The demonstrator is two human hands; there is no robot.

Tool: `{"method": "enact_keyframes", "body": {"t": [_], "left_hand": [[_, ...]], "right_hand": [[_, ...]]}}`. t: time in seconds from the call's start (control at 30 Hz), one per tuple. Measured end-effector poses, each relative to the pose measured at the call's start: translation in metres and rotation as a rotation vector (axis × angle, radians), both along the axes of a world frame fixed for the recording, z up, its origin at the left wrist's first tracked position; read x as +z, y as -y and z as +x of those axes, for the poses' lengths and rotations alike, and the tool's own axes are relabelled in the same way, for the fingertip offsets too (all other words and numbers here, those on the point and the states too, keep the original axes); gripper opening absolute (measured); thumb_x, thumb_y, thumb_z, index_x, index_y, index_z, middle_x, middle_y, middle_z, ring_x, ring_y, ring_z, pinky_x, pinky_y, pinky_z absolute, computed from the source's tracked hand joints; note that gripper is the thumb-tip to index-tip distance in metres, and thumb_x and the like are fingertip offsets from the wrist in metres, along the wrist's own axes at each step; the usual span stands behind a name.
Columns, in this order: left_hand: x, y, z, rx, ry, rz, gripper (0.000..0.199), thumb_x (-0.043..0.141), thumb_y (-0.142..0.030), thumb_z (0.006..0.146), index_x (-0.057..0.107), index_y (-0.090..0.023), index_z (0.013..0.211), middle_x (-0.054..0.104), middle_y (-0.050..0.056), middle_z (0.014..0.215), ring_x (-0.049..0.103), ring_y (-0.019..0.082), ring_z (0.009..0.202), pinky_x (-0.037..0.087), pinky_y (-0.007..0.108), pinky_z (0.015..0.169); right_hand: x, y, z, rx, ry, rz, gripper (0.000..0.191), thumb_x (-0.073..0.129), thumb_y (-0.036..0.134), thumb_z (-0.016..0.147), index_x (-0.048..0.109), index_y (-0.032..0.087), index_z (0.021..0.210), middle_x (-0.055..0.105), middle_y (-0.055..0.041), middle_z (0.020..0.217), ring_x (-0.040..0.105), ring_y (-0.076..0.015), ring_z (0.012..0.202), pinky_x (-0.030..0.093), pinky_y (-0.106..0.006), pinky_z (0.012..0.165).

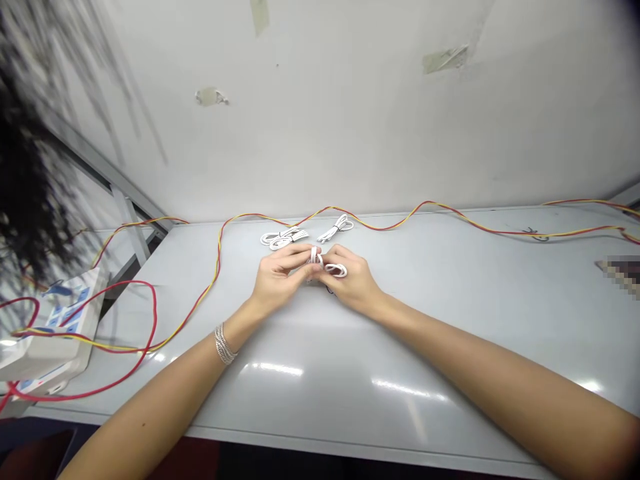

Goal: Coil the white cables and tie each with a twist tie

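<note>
Over the middle of the table, my left hand (283, 275) and my right hand (353, 277) meet around a coiled white cable (337, 270). The fingertips of both hands pinch it, and loops stick out above and between them. Part of the cable is hidden by my fingers. A dark thin strand shows just under my right hand; what it belongs to I cannot make out. Beyond my left hand lie bundled white cables (284, 237), folded and overlapping. Another white cable bundle (336, 228), tied at its middle, rests behind my right hand.
A twisted red and yellow wire (219, 257) winds along the table's back edge and down the left. At left sits a white power strip (75, 320) with blue sockets and a looped red wire (155, 313). A black twist tie (536, 235) lies at back right. A white wall (350, 120) stands behind.
</note>
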State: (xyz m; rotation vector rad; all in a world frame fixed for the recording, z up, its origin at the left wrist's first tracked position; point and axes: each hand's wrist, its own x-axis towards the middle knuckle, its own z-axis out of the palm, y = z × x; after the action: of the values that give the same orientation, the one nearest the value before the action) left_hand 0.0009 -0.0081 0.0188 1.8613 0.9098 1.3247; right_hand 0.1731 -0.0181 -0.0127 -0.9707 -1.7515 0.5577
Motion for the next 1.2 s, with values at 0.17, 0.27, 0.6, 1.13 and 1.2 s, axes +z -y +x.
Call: {"method": "enact_keyframes", "body": {"t": [0.17, 0.27, 0.6, 1.13, 1.2], "left_hand": [[0.0011, 0.0022, 0.0009, 0.016, 0.007, -0.019, 0.014, 0.078, -0.025, 0.078, 0.082, -0.025, 0.092, 0.078, 0.005, 0.098, 0.073, 0.022, 0.091, 0.061, 0.035, 0.086], [-0.0009, 0.0040, 0.0023, 0.043, 0.041, -0.056, 0.014, 0.078, -0.027, 0.078, 0.082, -0.023, 0.091, 0.079, 0.005, 0.101, 0.074, 0.023, 0.093, 0.063, 0.037, 0.087], [-0.0064, 0.0046, 0.0034, 0.054, 0.124, -0.152, 0.019, 0.077, -0.030, 0.079, 0.080, -0.017, 0.092, 0.078, 0.009, 0.102, 0.075, 0.024, 0.096, 0.062, 0.036, 0.090], [-0.0027, 0.0032, 0.0037, -0.080, 0.207, -0.165, 0.011, 0.076, -0.025, 0.080, 0.079, -0.018, 0.088, 0.078, 0.009, 0.096, 0.073, 0.021, 0.093, 0.060, 0.033, 0.086], [-0.0009, 0.0018, 0.0017, -0.087, 0.185, -0.156, 0.010, 0.077, -0.025, 0.079, 0.080, -0.019, 0.087, 0.078, 0.008, 0.096, 0.073, 0.021, 0.092, 0.060, 0.034, 0.085]], "right_hand": [[-0.0020, 0.0007, 0.0005, -0.010, -0.003, 0.016, 0.015, 0.074, 0.035, 0.084, 0.076, 0.022, 0.092, 0.054, -0.0007, 0.074, 0.053, -0.0132, 0.063, 0.046, -0.027, 0.063], [-0.0018, 0.0011, -0.0001, -0.023, -0.001, -0.004, 0.012, 0.074, 0.034, 0.084, 0.076, 0.023, 0.090, 0.055, -0.0011, 0.075, 0.054, -0.0139, 0.065, 0.047, -0.027, 0.064], [-0.0061, -0.0005, -0.0008, -0.070, -0.003, 0.039, 0.013, 0.078, 0.031, 0.081, 0.075, 0.021, 0.088, 0.057, 0.0000, 0.074, 0.054, -0.0122, 0.062, 0.047, -0.026, 0.062], [-0.0019, -0.0008, -0.0002, -0.038, 0.053, 0.068, 0.016, 0.066, 0.032, 0.090, 0.064, 0.019, 0.081, 0.057, -0.0010, 0.074, 0.054, -0.0144, 0.068, 0.045, -0.027, 0.065], [-0.0020, -0.0009, 0.0000, -0.026, 0.063, 0.070, 0.019, 0.063, 0.034, 0.092, 0.062, 0.019, 0.081, 0.056, -0.0010, 0.074, 0.054, -0.0142, 0.067, 0.045, -0.027, 0.064]]}}
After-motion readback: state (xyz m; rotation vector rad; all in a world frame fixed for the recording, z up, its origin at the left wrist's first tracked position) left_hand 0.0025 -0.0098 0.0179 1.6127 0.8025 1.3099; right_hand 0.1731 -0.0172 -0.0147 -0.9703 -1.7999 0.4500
